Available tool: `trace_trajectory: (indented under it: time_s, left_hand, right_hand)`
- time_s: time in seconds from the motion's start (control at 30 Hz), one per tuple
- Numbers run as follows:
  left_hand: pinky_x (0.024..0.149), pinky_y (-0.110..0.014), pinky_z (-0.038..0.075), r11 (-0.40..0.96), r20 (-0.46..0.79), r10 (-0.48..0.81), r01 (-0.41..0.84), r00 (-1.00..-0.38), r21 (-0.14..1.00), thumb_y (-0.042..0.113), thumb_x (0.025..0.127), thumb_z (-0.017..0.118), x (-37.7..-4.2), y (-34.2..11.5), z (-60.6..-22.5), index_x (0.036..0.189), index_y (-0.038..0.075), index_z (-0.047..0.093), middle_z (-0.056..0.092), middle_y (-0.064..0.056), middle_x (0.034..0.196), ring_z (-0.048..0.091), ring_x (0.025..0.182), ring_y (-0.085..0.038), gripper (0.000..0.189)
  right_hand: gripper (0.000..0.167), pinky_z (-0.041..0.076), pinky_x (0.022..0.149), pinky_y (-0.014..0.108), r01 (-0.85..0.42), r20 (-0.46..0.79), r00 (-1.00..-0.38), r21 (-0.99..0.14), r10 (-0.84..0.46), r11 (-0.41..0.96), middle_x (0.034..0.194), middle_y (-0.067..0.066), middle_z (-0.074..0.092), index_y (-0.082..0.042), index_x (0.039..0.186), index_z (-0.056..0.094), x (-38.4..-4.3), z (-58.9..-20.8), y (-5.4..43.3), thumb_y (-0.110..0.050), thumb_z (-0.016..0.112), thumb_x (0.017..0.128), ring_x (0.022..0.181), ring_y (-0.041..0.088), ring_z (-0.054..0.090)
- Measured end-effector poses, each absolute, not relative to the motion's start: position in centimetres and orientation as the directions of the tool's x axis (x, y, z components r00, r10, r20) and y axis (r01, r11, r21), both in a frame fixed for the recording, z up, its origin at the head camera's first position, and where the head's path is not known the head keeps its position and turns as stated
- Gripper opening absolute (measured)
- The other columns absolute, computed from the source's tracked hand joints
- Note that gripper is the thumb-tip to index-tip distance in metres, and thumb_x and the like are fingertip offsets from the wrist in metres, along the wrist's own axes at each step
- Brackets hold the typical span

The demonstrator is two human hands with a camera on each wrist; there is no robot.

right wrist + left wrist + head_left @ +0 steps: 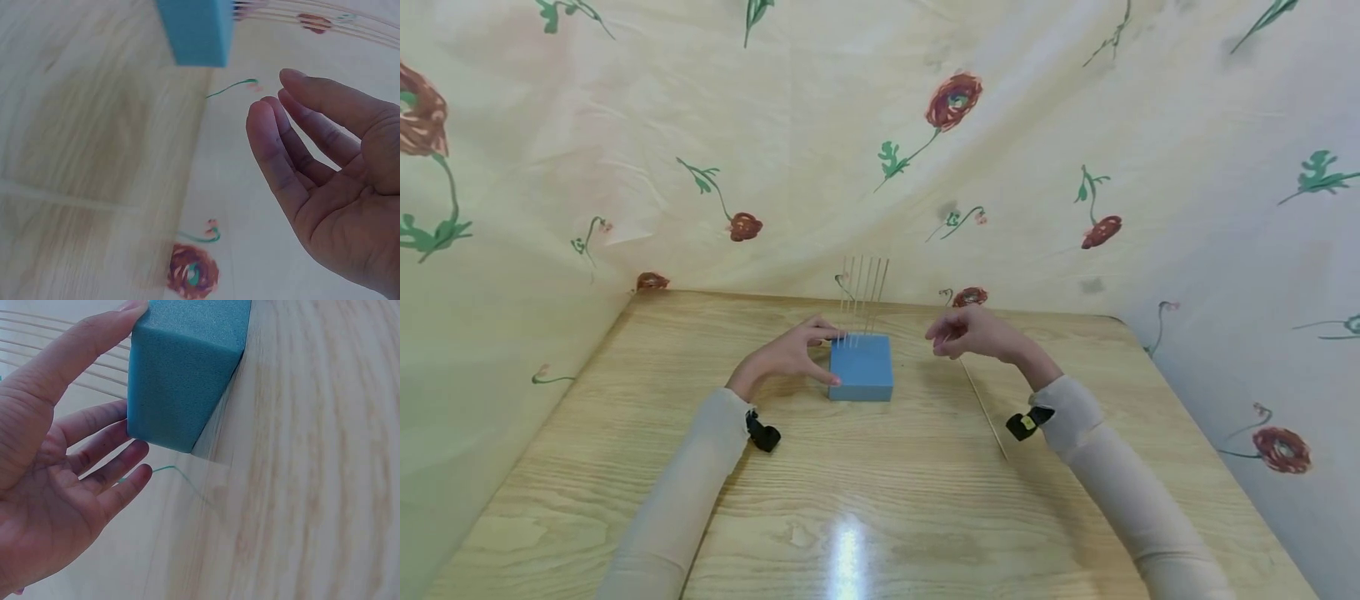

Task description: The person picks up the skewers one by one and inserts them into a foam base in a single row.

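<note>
A blue foam block sits on the table, with several thin wooden sticks standing up from its far part. My left hand holds the block from the left, thumb at the near corner and fingers at the far side. In the left wrist view, the thumb and fingertips meet the foam's edges. To the right of the block, my right hand hovers with loosely bent fingers and nothing between them. A single wooden stick lies on the table below it, its far end near the hand.
The pale wood-grain table reaches back to a cream cloth printed with red flowers, which hangs behind and along both sides. Each sleeve cuff carries a small black wrist camera.
</note>
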State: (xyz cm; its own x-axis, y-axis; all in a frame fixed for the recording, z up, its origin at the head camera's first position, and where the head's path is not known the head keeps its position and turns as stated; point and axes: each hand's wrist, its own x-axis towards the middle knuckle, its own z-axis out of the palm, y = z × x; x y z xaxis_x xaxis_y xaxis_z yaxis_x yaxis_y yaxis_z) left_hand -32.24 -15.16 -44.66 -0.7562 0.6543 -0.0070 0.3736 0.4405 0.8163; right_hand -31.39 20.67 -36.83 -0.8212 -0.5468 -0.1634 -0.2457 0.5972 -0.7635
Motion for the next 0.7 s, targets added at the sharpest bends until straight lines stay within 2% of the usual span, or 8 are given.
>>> trace_trajectory:
  time_s: [0.1,0.27,0.37,0.5,0.7]
  left_hand:
    - [0.109,-0.055,0.040,0.447,-0.004,0.654,0.382,-0.756,0.809,0.029,0.082,0.088,-32.3,-15.1,-44.7,0.156,0.012,0.043,0.042,-0.010,0.139,0.044,0.129,-0.031,0.088]
    - [0.109,-0.055,0.040,0.449,-0.002,0.654,0.386,-0.756,0.805,0.030,0.082,0.088,-32.2,-15.1,-44.7,0.156,0.011,0.043,0.042,-0.010,0.139,0.044,0.129,-0.031,0.088]
    - [0.110,-0.055,0.040,0.448,0.001,0.654,0.389,-0.757,0.805,0.028,0.082,0.088,-32.1,-15.1,-44.6,0.156,0.012,0.044,0.043,-0.010,0.138,0.045,0.129,-0.031,0.087]
    - [0.111,-0.055,0.040,0.450,0.005,0.651,0.391,-0.759,0.802,0.028,0.082,0.088,-32.1,-15.1,-44.6,0.155,0.013,0.046,0.043,-0.010,0.137,0.045,0.130,-0.032,0.086]
    - [0.110,-0.055,0.040,0.457,0.001,0.651,0.392,-0.759,0.799,0.030,0.082,0.088,-32.2,-15.1,-44.7,0.155,0.014,0.046,0.043,-0.010,0.138,0.045,0.129,-0.031,0.086]
  right_hand:
    - [0.026,0.059,0.082,0.049,-0.264,-0.198,-0.800,-0.731,-0.566,0.629,0.099,0.017,0.073,0.008,0.119,0.068,-31.0,-37.2,21.8,-0.005,0.068,0.096,0.090,0.036,0.070]
    - [0.023,0.061,0.077,0.045,-0.260,-0.232,-0.789,-0.712,-0.569,0.652,0.095,0.020,0.073,0.012,0.112,0.068,-30.2,-37.5,23.5,-0.002,0.070,0.093,0.084,0.022,0.069]
    - [0.021,0.061,0.076,0.044,-0.226,-0.276,-0.790,-0.698,-0.547,0.679,0.094,0.020,0.073,0.011,0.110,0.069,-29.7,-37.8,24.4,-0.002,0.070,0.093,0.082,0.019,0.069]
    - [0.018,0.059,0.071,0.040,-0.199,-0.327,-0.779,-0.680,-0.535,0.706,0.090,0.016,0.073,0.009,0.106,0.071,-29.2,-38.4,25.5,-0.003,0.072,0.092,0.076,0.015,0.065]
    - [0.022,0.056,0.066,0.032,-0.175,-0.369,-0.767,-0.667,-0.525,0.725,0.084,0.007,0.070,0.008,0.101,0.072,-28.4,-39.4,26.7,-0.006,0.080,0.086,0.072,0.012,0.061]
